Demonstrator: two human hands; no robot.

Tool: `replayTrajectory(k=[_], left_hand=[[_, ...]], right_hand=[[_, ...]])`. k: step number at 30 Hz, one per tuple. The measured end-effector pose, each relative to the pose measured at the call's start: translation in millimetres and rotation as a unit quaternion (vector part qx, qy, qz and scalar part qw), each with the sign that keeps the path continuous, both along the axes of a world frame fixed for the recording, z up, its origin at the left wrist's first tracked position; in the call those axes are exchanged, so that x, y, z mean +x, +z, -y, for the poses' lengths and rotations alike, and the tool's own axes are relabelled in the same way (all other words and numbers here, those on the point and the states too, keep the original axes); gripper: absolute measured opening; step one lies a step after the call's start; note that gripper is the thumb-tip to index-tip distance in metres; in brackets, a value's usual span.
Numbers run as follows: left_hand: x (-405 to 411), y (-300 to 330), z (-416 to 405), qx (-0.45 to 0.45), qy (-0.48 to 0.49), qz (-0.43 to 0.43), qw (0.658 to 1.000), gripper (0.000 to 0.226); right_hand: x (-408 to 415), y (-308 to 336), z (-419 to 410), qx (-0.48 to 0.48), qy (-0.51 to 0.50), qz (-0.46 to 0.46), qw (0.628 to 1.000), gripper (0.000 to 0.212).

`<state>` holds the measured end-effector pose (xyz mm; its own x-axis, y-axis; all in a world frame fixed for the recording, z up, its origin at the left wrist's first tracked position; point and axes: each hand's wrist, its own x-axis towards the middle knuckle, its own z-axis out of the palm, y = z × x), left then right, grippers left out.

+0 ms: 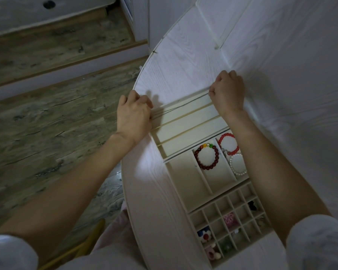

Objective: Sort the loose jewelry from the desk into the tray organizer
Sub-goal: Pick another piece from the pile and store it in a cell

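Nearest, small grid cells of the white tray organizer [185,180] hold trinkets; mid slots hold a dark-red bead bracelet [206,157], red bracelet [228,143] and pearl bracelet [238,165]. Farther, over the long slots, left hand [133,115] and right hand [228,90], fingers curled, pinch a thin dark necklace [180,106] taut between them above the white woodgrain table [150,191].

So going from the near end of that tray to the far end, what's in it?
Small grid compartments with little charms, then the dark red bead bracelet, the bright red bracelet, and last the long slots where both hands stretch a thin necklace chain.
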<state>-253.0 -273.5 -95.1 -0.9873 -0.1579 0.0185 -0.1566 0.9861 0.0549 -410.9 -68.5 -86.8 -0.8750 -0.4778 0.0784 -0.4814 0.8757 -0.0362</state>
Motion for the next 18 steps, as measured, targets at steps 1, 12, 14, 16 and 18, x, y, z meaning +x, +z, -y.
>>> replayTrajectory(k=[1, 12, 14, 16, 18], left_hand=[[0.2, 1.0, 0.0, 0.009, 0.004, 0.008, 1.000, 0.015], [3.3, 8.7, 0.5, -0.048, -0.040, 0.001, 0.998, 0.017], [2.7, 7.9, -2.7, -0.072, -0.040, 0.002, 0.997, 0.011], [1.7, 5.1, -4.7, -0.085, -0.029, -0.008, 0.996, 0.006], [1.4, 2.4, -4.9, -0.079, -0.018, -0.012, 0.997, 0.007]], right_hand=[[-0.5, -0.6, 1.2, 0.008, 0.005, -0.004, 1.000, 0.006], [1.8, 11.4, 0.7, -0.035, -0.038, 0.032, 0.998, 0.016], [-0.2, 9.8, 0.5, -0.026, -0.041, 0.052, 0.997, 0.016], [0.4, 9.2, 1.6, -0.024, -0.050, 0.054, 0.997, 0.016], [3.1, 10.0, 4.0, -0.022, -0.052, 0.032, 0.998, 0.014]])
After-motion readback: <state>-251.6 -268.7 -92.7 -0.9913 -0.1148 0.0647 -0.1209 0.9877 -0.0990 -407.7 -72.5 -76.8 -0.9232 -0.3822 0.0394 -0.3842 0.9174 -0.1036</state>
